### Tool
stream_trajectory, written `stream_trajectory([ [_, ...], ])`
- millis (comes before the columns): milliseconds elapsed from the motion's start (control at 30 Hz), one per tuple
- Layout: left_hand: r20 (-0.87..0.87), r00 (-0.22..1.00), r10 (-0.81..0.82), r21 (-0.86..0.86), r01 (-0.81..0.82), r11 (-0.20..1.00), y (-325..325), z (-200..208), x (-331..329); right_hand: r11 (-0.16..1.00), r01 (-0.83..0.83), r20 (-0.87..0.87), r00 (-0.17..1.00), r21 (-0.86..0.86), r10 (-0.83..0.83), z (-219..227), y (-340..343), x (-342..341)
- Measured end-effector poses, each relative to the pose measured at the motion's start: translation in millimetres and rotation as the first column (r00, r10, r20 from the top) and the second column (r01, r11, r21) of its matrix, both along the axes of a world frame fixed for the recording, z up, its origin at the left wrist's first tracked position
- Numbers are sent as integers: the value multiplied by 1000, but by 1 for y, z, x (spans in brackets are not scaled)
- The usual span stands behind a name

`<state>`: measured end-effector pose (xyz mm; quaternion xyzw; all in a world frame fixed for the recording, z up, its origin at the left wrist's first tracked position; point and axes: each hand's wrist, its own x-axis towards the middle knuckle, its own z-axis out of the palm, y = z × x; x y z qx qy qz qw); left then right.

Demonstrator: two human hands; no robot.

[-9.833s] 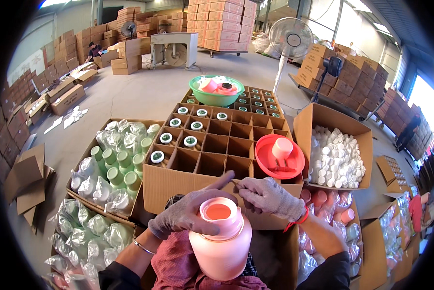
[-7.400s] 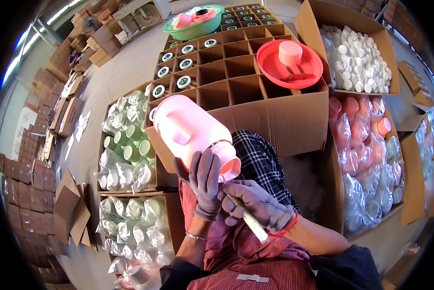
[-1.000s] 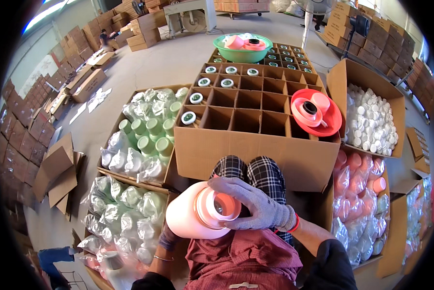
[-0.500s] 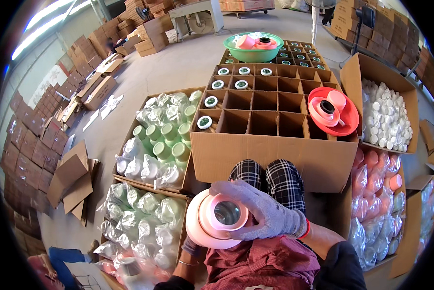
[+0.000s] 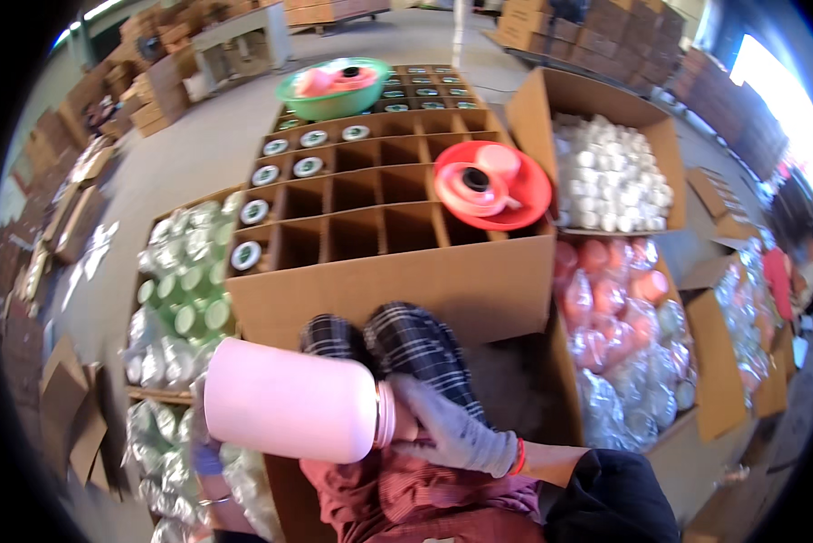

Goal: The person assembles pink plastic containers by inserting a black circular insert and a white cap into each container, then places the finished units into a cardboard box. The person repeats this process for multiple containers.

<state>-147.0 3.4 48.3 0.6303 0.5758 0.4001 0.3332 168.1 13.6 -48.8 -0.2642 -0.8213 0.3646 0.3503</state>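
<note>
A pink bottle (image 5: 289,398) lies almost level above my lap, its base to the left and its threaded neck to the right. My right hand (image 5: 465,437), in a grey glove, closes around the neck end; the mouth is covered by that hand. At the base end my left hand (image 5: 207,457) supports the bottle, with most of its fingers hidden behind it. Just beyond my knees stands a divided carton (image 5: 388,294), with several white-rimmed bottle tops in its left and far cells. On its right corner rests a red basin (image 5: 540,195) holding pink parts and a black-centred piece.
Cartons of plastic-wrapped green bottles (image 5: 189,317) stand at my left. To the right are wrapped pink bottles (image 5: 605,290) and a box of white caps (image 5: 610,176). A green basin (image 5: 334,104) with pink parts sits on the far carton. Stacked boxes (image 5: 596,41) line the back.
The bottle has tipped from mouth toward me to lying sideways, neck to the right. My right hand has moved from its rim to around the neck. The view has turned right.
</note>
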Motion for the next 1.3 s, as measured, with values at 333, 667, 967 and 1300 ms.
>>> stream_trajectory([
  [333,-248,597,-763,-298,702,647,59,-49,103,876,241,207,913,418,-350,48,143,71],
  [667,-634,627,-453,-99,515,852,58,-26,107,772,210,259,863,600,-435,32,357,102],
  [967,940,339,-31,-32,178,984,96,0,148,723,292,-56,942,626,-332,82,162,-33],
  [1300,-691,722,-34,580,583,570,77,-7,109,326,-835,-840,514,-443,174,0,162,-43],
])
